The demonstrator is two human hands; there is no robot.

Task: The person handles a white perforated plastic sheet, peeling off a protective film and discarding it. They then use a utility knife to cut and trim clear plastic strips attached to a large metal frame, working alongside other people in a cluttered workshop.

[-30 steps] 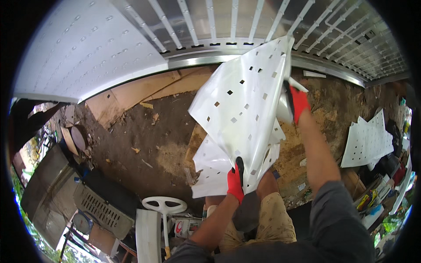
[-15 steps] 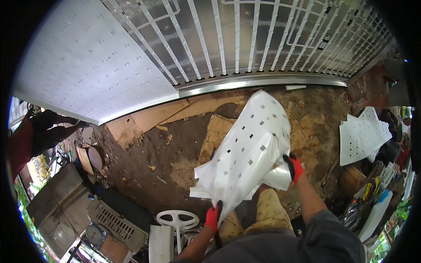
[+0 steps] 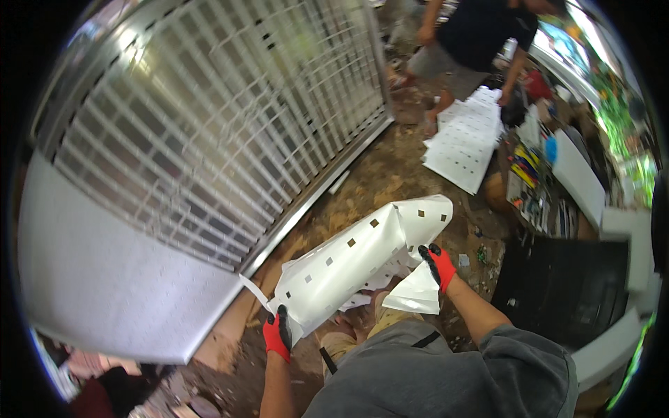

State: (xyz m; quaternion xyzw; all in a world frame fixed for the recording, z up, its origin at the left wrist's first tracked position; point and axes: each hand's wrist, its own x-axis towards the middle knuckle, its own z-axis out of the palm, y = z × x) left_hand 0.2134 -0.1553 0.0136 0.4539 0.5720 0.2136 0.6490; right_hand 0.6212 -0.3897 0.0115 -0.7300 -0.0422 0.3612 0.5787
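A large white plastic sheet (image 3: 341, 261) with small square holes hangs folded between my hands, in front of my legs. My left hand (image 3: 277, 334), in a red glove with black fingertips, is closed on its lower left end. Gloved the same way, my right hand (image 3: 437, 267) pinches the sheet near its right end, where a loose flap droops below the fingers. Some of the sheet's underside and inner folds are hidden from me.
A big panel frame with rows of light strips (image 3: 230, 132) stands at the left, partly covered by white sheeting (image 3: 104, 265). At the upper right a person (image 3: 481, 42) is beside another perforated white sheet (image 3: 463, 143). A black panel (image 3: 557, 285) and tools (image 3: 526, 167) lie on the right.
My view has swung to the right, bringing the other person and the black panel into sight. The sheet in my hands now lies more level, with both hands still gripping it.
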